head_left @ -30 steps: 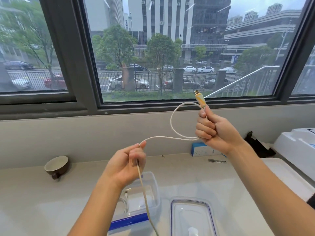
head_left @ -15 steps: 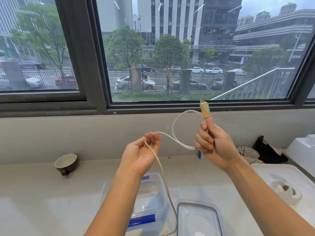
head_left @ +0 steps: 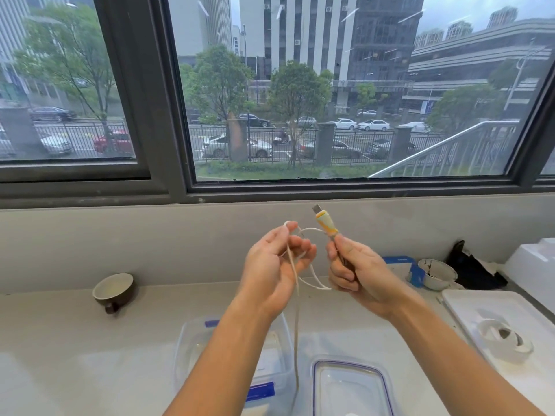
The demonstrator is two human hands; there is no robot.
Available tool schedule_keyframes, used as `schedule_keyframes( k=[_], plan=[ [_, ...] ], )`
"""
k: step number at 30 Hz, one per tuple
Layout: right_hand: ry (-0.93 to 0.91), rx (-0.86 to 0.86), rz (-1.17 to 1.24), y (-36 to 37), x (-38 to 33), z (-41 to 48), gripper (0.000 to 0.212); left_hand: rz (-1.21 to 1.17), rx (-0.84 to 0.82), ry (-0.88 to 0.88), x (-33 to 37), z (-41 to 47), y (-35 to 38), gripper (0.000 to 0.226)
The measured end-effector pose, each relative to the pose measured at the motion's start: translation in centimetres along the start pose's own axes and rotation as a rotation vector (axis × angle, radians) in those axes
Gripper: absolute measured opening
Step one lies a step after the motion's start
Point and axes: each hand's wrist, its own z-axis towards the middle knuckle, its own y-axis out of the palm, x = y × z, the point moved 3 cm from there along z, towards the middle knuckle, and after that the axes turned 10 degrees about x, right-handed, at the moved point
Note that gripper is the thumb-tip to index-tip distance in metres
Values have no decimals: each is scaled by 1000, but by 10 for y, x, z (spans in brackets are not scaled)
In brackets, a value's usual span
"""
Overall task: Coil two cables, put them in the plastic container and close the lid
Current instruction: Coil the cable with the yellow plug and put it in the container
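My right hand is closed around a white cable just below its yellow USB plug, which points up. A small loop of that cable runs from this fist across to my left hand, where it lies over the curled fingers. The rest hangs straight down toward the clear plastic container with blue clips on the counter. The container's clear lid lies flat to its right. I cannot make out a second cable in the container.
A brown cup stands on the counter at the left. At the right are a white tray with a roll of tape, a white bowl, a blue box and a black object. The window wall is close behind.
My hands have come closer together and lower. The loop between them has shrunk, and my left hand has brought the cable up beside the right fist.
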Motion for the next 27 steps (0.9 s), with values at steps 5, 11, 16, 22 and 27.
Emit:
schedule_keyframes(
  k=[5, 11, 16, 22, 27],
  plan=[
    [-50, 198, 164, 0, 4, 0, 33, -137, -54, 30, -8, -3, 2, 15],
    [-113, 255, 153, 4, 0, -3, 34, -284, -11, 55, -13, 2, -4, 14],
    [-182, 259, -87, 12, 8, -2, 32, 95, 113, 319, -32, 0, -5, 8],
    [-246, 314, -296, 12, 10, -3, 35, 466, 217, 522, -30, -1, -6, 15],
    [-249, 308, -340, 15, 7, -3, 35, 470, 232, 506, -26, -4, 2, 14]
  ],
)
